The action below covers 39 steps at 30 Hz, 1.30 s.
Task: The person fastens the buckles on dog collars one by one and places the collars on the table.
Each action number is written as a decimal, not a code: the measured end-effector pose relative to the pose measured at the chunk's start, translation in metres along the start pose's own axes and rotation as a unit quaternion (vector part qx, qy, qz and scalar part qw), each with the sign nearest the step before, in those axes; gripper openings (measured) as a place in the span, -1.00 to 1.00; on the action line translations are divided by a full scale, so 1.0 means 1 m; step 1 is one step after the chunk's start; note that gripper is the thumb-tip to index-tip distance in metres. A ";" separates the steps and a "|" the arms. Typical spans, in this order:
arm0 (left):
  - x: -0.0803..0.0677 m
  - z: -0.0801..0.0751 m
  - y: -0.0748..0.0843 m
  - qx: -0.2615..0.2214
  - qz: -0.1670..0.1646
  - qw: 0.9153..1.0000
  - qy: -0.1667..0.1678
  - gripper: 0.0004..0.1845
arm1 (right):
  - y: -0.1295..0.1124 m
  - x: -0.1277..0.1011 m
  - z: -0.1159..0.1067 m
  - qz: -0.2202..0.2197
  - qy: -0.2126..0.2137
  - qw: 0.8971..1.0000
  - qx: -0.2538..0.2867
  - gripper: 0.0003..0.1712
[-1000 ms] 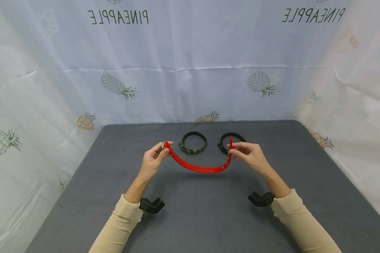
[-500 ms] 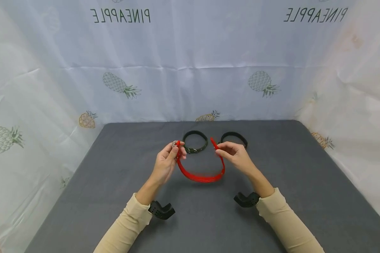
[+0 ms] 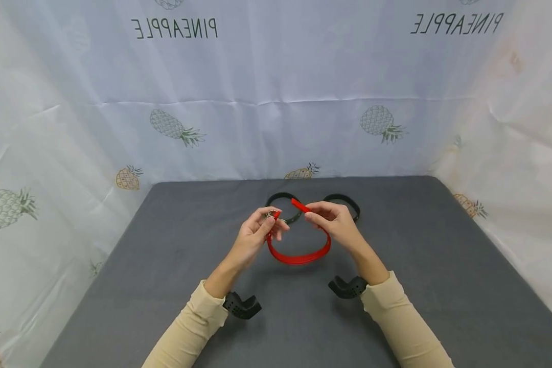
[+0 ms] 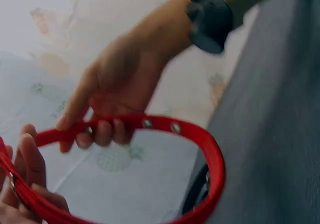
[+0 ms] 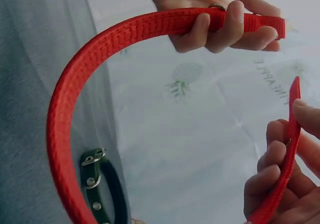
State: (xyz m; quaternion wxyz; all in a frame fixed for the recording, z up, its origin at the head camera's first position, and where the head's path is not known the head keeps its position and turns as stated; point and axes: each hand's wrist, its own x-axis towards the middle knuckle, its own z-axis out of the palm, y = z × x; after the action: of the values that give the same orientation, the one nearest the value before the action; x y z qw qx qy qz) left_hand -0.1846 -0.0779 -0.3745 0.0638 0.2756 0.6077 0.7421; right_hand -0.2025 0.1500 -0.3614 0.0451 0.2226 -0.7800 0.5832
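Note:
A red collar (image 3: 299, 255) hangs in a U-shaped loop above the grey table (image 3: 165, 245) between both hands. My left hand (image 3: 261, 225) pinches its buckle end, where a metal ring (image 3: 273, 214) shows. My right hand (image 3: 324, 219) pinches the strap near its free tip (image 3: 299, 205), which points toward the buckle. In the left wrist view the red collar (image 4: 200, 149) shows metal eyelets, with the right hand (image 4: 120, 94) behind it. In the right wrist view the red collar (image 5: 90, 69) curves from the left hand (image 5: 220, 14) round to the right hand's fingers (image 5: 275, 174).
Two dark green collars lie buckled in rings on the table behind the hands, one (image 3: 279, 198) at centre and one (image 3: 347, 201) to its right. A pineapple-printed white sheet (image 3: 276, 102) walls the table at the back and both sides.
Both hands have moved toward each other, and the long shallow sag of the red collar has closed into a tight loop. The free tip now nearly meets the buckle.

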 end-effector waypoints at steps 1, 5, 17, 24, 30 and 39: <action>0.001 0.000 0.001 -0.006 -0.012 1.000 0.005 -0.79 | -0.001 0.001 0.001 0.002 0.003 1.000 -0.001 -0.73; 0.008 0.003 0.004 -0.018 -0.047 0.998 0.034 -0.72 | -0.004 0.004 0.002 0.006 0.021 1.000 0.006 -0.73; 0.016 -0.011 0.010 0.055 0.016 0.996 0.069 -0.64 | -0.012 0.012 -0.002 0.007 0.023 1.000 -0.002 -0.72; 0.013 -0.017 0.010 0.158 0.043 0.984 0.069 -0.71 | -0.011 0.010 -0.003 -0.018 0.009 1.000 -0.018 -0.76; 0.013 -0.017 0.010 0.226 0.054 0.970 0.070 -0.73 | -0.011 0.009 -0.002 -0.035 -0.009 0.999 -0.024 -0.76; 0.011 -0.015 0.007 0.284 0.062 0.954 0.070 -0.74 | -0.011 0.010 0.002 -0.062 -0.040 0.996 -0.055 -0.76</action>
State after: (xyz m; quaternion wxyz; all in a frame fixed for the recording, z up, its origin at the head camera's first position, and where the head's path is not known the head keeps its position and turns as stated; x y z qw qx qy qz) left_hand -0.1999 -0.0876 -0.3661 -0.1054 0.2669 0.7783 0.5585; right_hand -0.2066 0.1428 -0.3495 0.0619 0.2910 -0.7966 0.5263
